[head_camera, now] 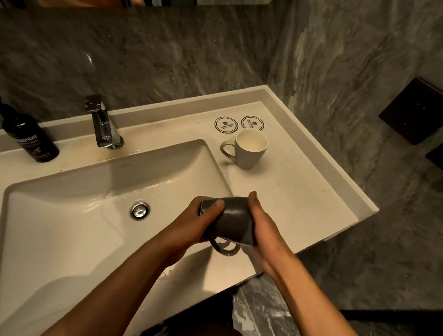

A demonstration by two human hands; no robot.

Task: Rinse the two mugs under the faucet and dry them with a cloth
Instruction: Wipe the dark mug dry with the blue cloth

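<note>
I hold a dark grey mug (pixel 233 219) on its side above the counter at the basin's right edge, its handle pointing down toward me. My left hand (pixel 196 225) grips it on the left, thumb over its upper side. My right hand (pixel 262 228) presses flat against the right side with straight fingers. A light grey mug (pixel 249 150) stands upright on the counter further back, handle to the left. The chrome faucet (pixel 103 124) stands behind the basin; no water runs from it. No cloth shows.
The white basin (pixel 52 220) with its chrome drain (pixel 140 210) fills the left. A black pump bottle (pixel 29 136) stands at the back left. Two round coasters (pixel 226 125) lie behind the light mug. Grey stone walls close in behind and right.
</note>
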